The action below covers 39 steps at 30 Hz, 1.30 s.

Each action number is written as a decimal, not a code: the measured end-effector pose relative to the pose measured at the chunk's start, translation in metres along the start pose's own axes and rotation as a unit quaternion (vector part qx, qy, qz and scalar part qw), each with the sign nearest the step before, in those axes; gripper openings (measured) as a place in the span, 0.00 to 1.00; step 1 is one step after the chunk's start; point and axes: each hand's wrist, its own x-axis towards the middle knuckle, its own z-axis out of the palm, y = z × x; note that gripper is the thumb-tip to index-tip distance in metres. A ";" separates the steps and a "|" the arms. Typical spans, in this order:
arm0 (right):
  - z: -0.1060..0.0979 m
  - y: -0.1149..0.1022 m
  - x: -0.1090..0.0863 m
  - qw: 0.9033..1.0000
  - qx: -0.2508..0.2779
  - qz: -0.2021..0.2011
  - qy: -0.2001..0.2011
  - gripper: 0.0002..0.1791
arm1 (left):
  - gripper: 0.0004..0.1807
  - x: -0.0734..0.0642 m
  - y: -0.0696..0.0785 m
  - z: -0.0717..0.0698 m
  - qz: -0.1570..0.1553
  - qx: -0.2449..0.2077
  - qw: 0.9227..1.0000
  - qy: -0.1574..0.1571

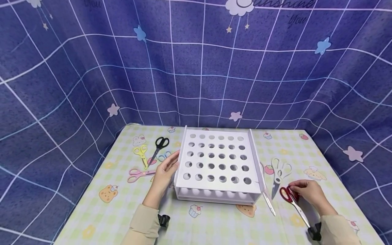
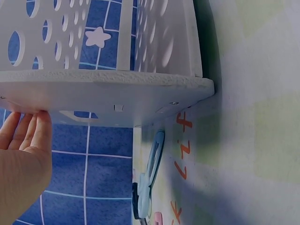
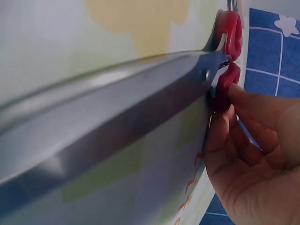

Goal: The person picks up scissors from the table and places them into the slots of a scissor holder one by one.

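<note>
A white two-tier rack (image 1: 214,185) with rows of round holes stands upright mid-table. My left hand (image 1: 163,175) rests against its left side panel; in the left wrist view the fingers (image 2: 43,129) touch the panel nearly straight. On the right of the table, my right hand (image 1: 310,193) pinches one handle loop of red-handled scissors (image 1: 293,203). These lie with their silver blades toward the front, and the right wrist view shows thumb and fingers on the red loop (image 3: 227,86). Scissors with pale handles (image 1: 277,177) lie between that hand and the rack.
Left of the rack lie yellow scissors (image 1: 141,156), black scissors (image 1: 157,149), pink scissors (image 1: 137,174) and partly hidden blue scissors (image 1: 164,156). Close against the rack's right side is another silver-bladed pair of scissors (image 1: 268,201). A blue grid curtain (image 1: 196,85) hangs behind the table.
</note>
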 end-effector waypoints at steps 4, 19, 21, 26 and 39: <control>-0.002 0.004 0.002 1.000 0.004 0.002 -0.008 0.12 | 0.24 0.000 0.000 0.000 -0.008 0.007 1.000 -0.002; -0.011 0.010 0.014 0.998 0.034 0.020 -0.058 0.15 | 0.25 0.001 -0.001 -0.002 -0.002 0.009 1.000 -0.009; -0.012 0.010 0.013 0.998 0.026 0.013 -0.061 0.15 | 0.24 0.002 -0.001 -0.001 0.000 0.006 1.000 -0.009; -0.015 0.007 0.014 0.997 0.000 -0.014 -0.069 0.15 | 0.24 0.003 -0.002 -0.001 0.003 0.006 1.000 -0.011; -0.024 0.001 0.018 0.991 -0.035 -0.067 -0.110 0.13 | 0.24 0.002 -0.002 -0.003 0.004 0.015 1.000 -0.010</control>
